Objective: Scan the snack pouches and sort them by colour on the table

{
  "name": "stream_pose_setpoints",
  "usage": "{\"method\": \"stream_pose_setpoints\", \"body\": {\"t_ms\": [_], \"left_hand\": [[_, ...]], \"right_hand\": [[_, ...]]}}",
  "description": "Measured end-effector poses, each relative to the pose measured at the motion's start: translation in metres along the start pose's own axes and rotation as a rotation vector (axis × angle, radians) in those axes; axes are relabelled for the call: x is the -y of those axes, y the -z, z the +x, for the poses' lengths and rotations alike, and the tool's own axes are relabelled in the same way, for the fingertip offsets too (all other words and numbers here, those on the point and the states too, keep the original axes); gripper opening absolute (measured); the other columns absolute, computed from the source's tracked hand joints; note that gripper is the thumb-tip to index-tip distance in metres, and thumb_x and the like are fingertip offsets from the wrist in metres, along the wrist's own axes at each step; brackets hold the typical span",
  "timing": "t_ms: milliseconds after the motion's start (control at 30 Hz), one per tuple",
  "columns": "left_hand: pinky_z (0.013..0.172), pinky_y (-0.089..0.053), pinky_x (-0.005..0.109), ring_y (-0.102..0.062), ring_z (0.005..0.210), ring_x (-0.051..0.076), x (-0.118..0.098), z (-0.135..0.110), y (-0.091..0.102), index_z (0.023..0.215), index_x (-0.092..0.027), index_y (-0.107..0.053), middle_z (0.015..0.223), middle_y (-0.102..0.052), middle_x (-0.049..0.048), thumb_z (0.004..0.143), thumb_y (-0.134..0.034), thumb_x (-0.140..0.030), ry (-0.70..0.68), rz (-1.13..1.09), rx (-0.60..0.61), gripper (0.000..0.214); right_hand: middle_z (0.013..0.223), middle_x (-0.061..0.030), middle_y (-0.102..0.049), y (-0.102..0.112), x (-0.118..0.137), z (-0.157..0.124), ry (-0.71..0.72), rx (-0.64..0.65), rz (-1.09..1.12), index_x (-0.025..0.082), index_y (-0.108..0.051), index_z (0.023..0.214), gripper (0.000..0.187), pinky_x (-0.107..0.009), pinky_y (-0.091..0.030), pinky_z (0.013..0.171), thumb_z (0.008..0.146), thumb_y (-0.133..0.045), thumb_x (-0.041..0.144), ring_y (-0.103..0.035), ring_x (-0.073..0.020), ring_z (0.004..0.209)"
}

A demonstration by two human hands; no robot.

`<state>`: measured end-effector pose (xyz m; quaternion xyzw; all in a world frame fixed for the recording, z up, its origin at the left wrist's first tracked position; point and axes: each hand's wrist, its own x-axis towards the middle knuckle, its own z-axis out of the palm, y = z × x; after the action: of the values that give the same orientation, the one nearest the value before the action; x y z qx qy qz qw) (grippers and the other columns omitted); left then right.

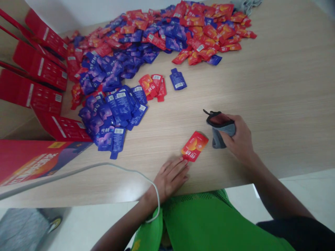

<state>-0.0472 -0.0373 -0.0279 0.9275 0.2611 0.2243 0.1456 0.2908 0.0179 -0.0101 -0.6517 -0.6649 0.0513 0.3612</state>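
Observation:
My left hand [171,177] lies flat near the table's front edge, its fingers stretched out and their tips touching the spout end of a red pouch [195,145] with orange fruit printed on it. To the right, my right hand [239,139] is closed round a bunched grey cloth [219,137] with black edging, a reddish inner side and a small black loop. Beyond my hands lie a single blue pouch [178,79] and a few overlapping red pouches [151,85].
A large heap of red and blue pouches [157,35] spreads along the back. Blue pouches [120,104] are piled at left, beside several open red boxes [44,66]. A white cable [104,164] crosses the table [261,87] to my left wrist. Grey fabric [247,5] lies far back.

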Motion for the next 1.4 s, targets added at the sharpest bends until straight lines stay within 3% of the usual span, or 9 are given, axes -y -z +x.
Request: {"method": "stream_pose_setpoints", "body": {"t_ms": [100, 233, 367, 600, 733, 867, 967, 1233, 1400], "left_hand": [[0.119, -0.047, 0.043, -0.053, 0.146, 0.025, 0.001, 0.001, -0.003, 0.139, -0.013, -0.061, 0.146, -0.065, 0.0123, 0.103, -0.067, -0.025, -0.037, -0.005, -0.014, 0.038], [0.116, -0.051, 0.04, -0.067, 0.129, 0.023, 0.001, 0.0, -0.007, 0.137, -0.014, -0.064, 0.136, -0.072, 0.0102, 0.103, -0.067, -0.026, -0.022, 0.022, -0.001, 0.036], [0.114, -0.053, 0.037, -0.07, 0.124, 0.022, 0.002, -0.001, -0.01, 0.137, -0.014, -0.064, 0.134, -0.073, 0.0092, 0.103, -0.067, -0.026, -0.035, 0.036, -0.011, 0.036], [0.115, -0.054, 0.04, -0.061, 0.138, 0.024, 0.003, 0.0, -0.009, 0.137, -0.013, -0.064, 0.141, -0.069, 0.0107, 0.103, -0.066, -0.025, -0.064, 0.059, -0.006, 0.036], [0.115, -0.053, 0.04, -0.062, 0.137, 0.024, 0.0, 0.0, -0.012, 0.135, -0.013, -0.065, 0.139, -0.07, 0.0103, 0.103, -0.067, -0.025, -0.044, 0.053, -0.031, 0.034], [0.11, -0.056, 0.035, -0.073, 0.119, 0.021, -0.002, -0.003, -0.015, 0.127, -0.016, -0.07, 0.126, -0.077, 0.0076, 0.102, -0.068, -0.023, -0.002, 0.023, -0.051, 0.027], [0.108, -0.056, 0.03, -0.076, 0.111, 0.017, -0.001, -0.005, -0.017, 0.128, -0.018, -0.07, 0.122, -0.078, 0.0061, 0.102, -0.067, -0.022, 0.02, -0.015, -0.043, 0.026], [0.115, -0.052, 0.038, -0.062, 0.137, 0.022, 0.002, -0.003, -0.014, 0.135, -0.016, -0.065, 0.137, -0.071, 0.0096, 0.102, -0.067, -0.023, -0.003, -0.005, -0.04, 0.034], [0.113, -0.053, 0.038, -0.065, 0.134, 0.023, 0.0, -0.002, -0.013, 0.133, -0.016, -0.067, 0.136, -0.072, 0.0089, 0.103, -0.067, -0.025, -0.001, -0.004, -0.056, 0.032]], "right_hand": [[0.12, -0.0121, -0.068, -0.001, 0.038, -0.004, 0.105, 0.033, 0.074, 0.025, -0.055, 0.134, 0.048, -0.052, -0.054, 0.094, 0.086, -0.064, 0.028, -0.065, -0.0332, 0.11], [0.123, -0.012, -0.07, -0.028, 0.081, -0.023, 0.351, 0.361, 0.113, 0.021, -0.057, 0.134, 0.047, -0.05, -0.05, 0.101, 0.088, -0.062, 0.022, -0.062, -0.0311, 0.113], [0.127, -0.0111, -0.071, -0.054, 0.077, -0.03, 0.449, 0.535, -0.003, 0.021, -0.058, 0.138, 0.047, -0.049, -0.047, 0.103, 0.092, -0.061, 0.02, -0.061, -0.03, 0.115], [0.13, -0.0148, -0.067, -0.029, 0.019, 0.034, 0.252, 0.326, -0.168, 0.021, -0.055, 0.139, 0.05, -0.054, -0.047, 0.101, 0.09, -0.066, 0.029, -0.059, -0.0375, 0.117], [0.13, -0.014, -0.067, -0.012, 0.041, 0.036, 0.179, 0.11, -0.066, 0.024, -0.051, 0.142, 0.055, -0.055, -0.047, 0.102, 0.089, -0.063, 0.028, -0.06, -0.0374, 0.117], [0.125, -0.0111, -0.071, -0.027, 0.086, -0.006, 0.429, 0.384, 0.052, 0.024, -0.056, 0.138, 0.049, -0.049, -0.05, 0.098, 0.09, -0.062, 0.024, -0.062, -0.032, 0.111], [0.119, -0.0091, -0.074, -0.048, 0.091, -0.026, 0.551, 0.544, 0.001, 0.022, -0.062, 0.133, 0.04, -0.046, -0.05, 0.096, 0.093, -0.06, 0.021, -0.063, -0.0288, 0.104], [0.128, -0.0143, -0.068, -0.036, 0.015, 0.047, 0.299, 0.367, -0.218, 0.021, -0.059, 0.134, 0.048, -0.052, -0.047, 0.099, 0.087, -0.07, 0.025, -0.06, -0.0371, 0.117], [0.129, -0.0128, -0.067, -0.017, 0.046, 0.037, 0.25, 0.135, -0.04, 0.024, -0.053, 0.14, 0.054, -0.053, -0.048, 0.101, 0.087, -0.066, 0.025, -0.06, -0.0357, 0.117]]}}
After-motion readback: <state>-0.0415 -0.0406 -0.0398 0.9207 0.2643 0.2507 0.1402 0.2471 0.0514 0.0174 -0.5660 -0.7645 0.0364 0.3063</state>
